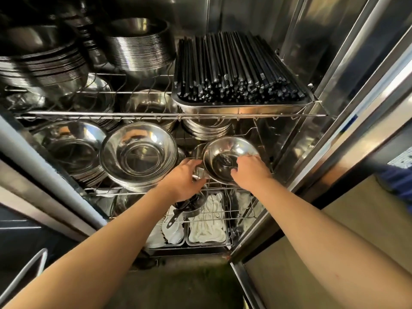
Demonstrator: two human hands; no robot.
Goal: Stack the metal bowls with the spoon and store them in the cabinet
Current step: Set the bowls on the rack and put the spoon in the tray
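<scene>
A small stack of shiny metal bowls (223, 150) sits at the right of the cabinet's middle wire shelf (142, 118), with a dark spoon (224, 161) lying inside the top bowl. My right hand (249, 172) grips the near right rim of that stack. My left hand (185, 181) is at the stack's left side, fingers curled around a small metal piece by the rim. A taller stack of larger metal bowls (138, 152) stands just left of my hands.
More bowl stacks (73, 150) fill the shelf's left side and the top shelf. A steel tray of black chopsticks (238, 70) sits top right. Below are trays with white cloths (207, 228) and a black ladle (178, 215). The steel cabinet door (347, 108) stands open at right.
</scene>
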